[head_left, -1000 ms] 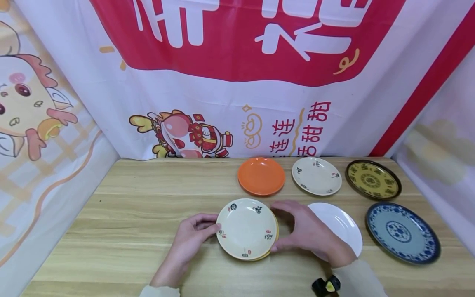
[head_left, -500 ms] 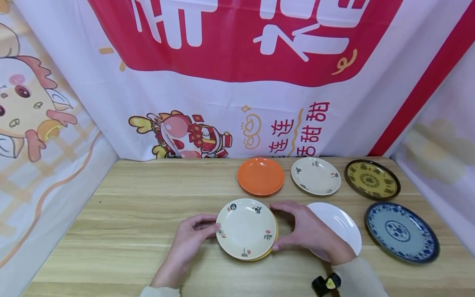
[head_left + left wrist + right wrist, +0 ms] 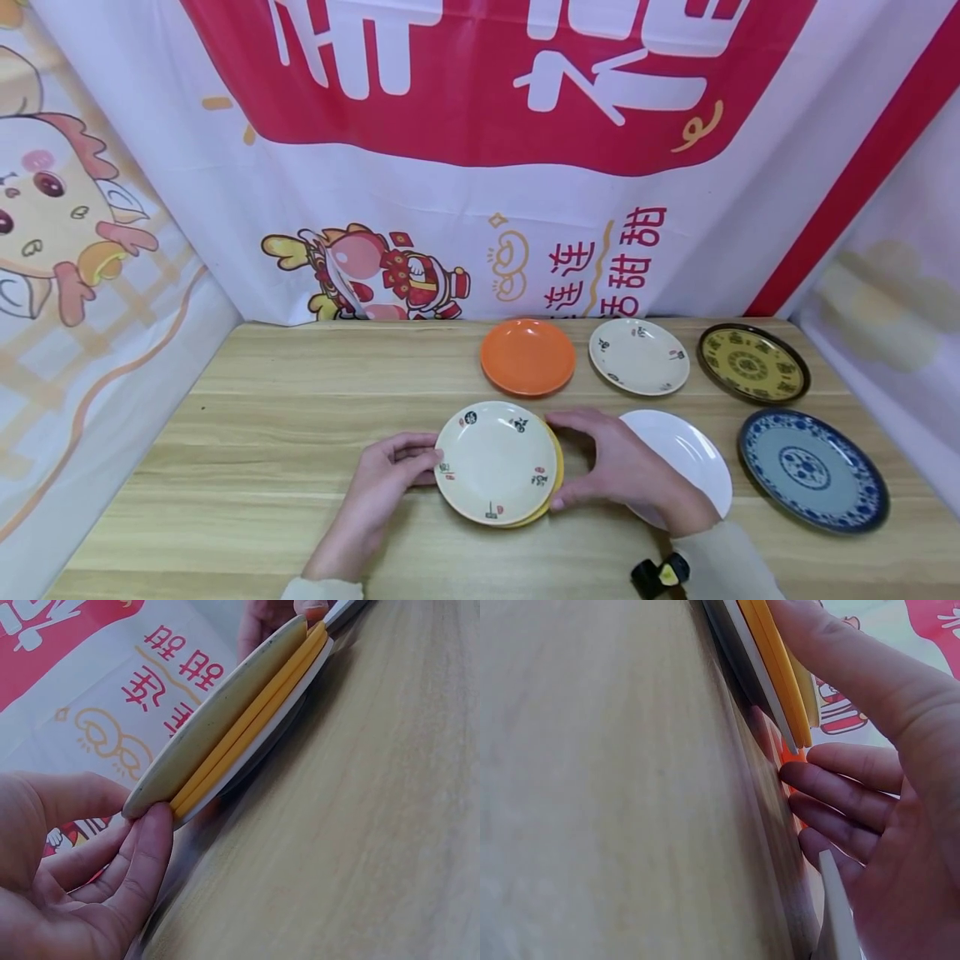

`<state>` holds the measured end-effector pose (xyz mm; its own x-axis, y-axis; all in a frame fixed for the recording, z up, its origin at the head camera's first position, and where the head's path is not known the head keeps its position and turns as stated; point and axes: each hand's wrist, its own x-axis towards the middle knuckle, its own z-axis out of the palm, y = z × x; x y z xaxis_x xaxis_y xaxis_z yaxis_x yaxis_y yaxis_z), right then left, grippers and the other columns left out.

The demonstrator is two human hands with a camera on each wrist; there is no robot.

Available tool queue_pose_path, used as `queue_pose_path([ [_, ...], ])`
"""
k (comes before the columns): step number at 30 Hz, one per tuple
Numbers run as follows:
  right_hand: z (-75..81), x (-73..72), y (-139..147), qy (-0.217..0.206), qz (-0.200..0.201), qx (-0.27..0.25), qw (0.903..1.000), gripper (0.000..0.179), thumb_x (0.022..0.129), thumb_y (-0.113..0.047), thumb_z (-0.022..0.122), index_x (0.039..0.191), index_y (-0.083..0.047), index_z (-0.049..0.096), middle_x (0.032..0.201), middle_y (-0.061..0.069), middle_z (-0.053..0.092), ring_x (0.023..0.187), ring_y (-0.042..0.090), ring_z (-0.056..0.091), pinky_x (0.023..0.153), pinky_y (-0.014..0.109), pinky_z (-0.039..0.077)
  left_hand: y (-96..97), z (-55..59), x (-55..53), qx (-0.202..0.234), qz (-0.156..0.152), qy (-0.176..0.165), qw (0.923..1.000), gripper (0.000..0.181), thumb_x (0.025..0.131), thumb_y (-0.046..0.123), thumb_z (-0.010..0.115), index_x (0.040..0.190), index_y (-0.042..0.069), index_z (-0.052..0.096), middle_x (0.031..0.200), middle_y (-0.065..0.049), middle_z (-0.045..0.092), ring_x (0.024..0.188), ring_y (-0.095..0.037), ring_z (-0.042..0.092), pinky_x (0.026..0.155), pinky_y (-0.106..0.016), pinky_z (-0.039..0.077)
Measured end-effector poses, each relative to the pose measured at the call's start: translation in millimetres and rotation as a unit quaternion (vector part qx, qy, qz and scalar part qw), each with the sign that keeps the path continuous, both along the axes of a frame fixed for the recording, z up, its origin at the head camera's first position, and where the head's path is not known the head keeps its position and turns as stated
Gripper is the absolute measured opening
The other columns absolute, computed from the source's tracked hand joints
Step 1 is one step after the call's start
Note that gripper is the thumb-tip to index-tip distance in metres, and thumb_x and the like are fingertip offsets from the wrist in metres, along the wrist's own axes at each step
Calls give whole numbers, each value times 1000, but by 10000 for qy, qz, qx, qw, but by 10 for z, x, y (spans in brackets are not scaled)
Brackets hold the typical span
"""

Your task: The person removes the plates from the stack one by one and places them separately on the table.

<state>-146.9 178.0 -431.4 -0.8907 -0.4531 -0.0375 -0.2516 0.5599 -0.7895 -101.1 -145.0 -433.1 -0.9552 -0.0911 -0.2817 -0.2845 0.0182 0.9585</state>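
A cream plate with small dark and red marks (image 3: pixel 497 463) tops a stack at the middle of the table. Beneath it, yellow plates (image 3: pixel 557 479) peek out on the right, and the right wrist view shows a white plate's edge (image 3: pixel 759 671) under them. My left hand (image 3: pixel 386 479) pinches the cream plate at its left rim. In the left wrist view a wedge-shaped gap separates the cream plate from the yellow ones. My right hand (image 3: pixel 615 462) is at the stack's right side, thumb at the edge and other fingers extended loosely beside it.
Behind the stack lie an orange plate (image 3: pixel 528 357), another cream marked plate (image 3: pixel 640 357) and a dark-rimmed olive plate (image 3: pixel 753 363). A white plate (image 3: pixel 686 454) is partly hidden by the right forearm. A blue patterned plate (image 3: pixel 813 471) lies far right. Printed cloth (image 3: pixel 420 192) hangs behind the table.
The cream plate has shifted slightly left with my left hand, showing more yellow rim at the right. My right hand has stayed almost in place.
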Motion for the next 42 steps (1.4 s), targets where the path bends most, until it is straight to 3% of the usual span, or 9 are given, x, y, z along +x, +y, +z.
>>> queue_pose_path([
  [17, 10, 24, -28, -57, 51, -53, 10000, 109, 55, -51, 106, 151, -24, 62, 151, -3, 63, 144, 27, 55, 128, 61, 40, -146, 24, -30, -61, 248, 24, 9997, 37, 94, 6, 79, 128, -6, 71, 114, -15, 79, 83, -22, 76, 77, -26, 67],
  [24, 26, 34, -37, 31, 84, 23, 10000, 106, 57, -52, 106, 150, -24, 63, 149, -4, 64, 143, 27, 55, 127, 62, 41, -221, 118, -39, 63, 448, 12, 9990, 40, 95, 7, 78, 131, -6, 68, 114, -12, 79, 84, -18, 78, 81, -25, 68],
  [33, 18, 3, -31, 55, 100, 31, 9999, 107, 56, -55, 105, 150, -28, 62, 152, -6, 62, 145, 26, 54, 128, 60, 40, -341, 243, -105, 568, 966, 55, 9937, 43, 99, 4, 72, 139, -9, 61, 109, 3, 76, 90, -12, 77, 88, -24, 67],
  [42, 13, 6, -14, -277, -54, -110, 9995, 105, 53, -50, 107, 147, -34, 64, 151, -10, 61, 147, 22, 52, 131, 58, 37, -422, 322, -234, 584, 1171, 14, 9914, 45, 103, 6, 69, 144, -9, 57, 120, -4, 72, 94, -8, 76, 93, -24, 67],
])
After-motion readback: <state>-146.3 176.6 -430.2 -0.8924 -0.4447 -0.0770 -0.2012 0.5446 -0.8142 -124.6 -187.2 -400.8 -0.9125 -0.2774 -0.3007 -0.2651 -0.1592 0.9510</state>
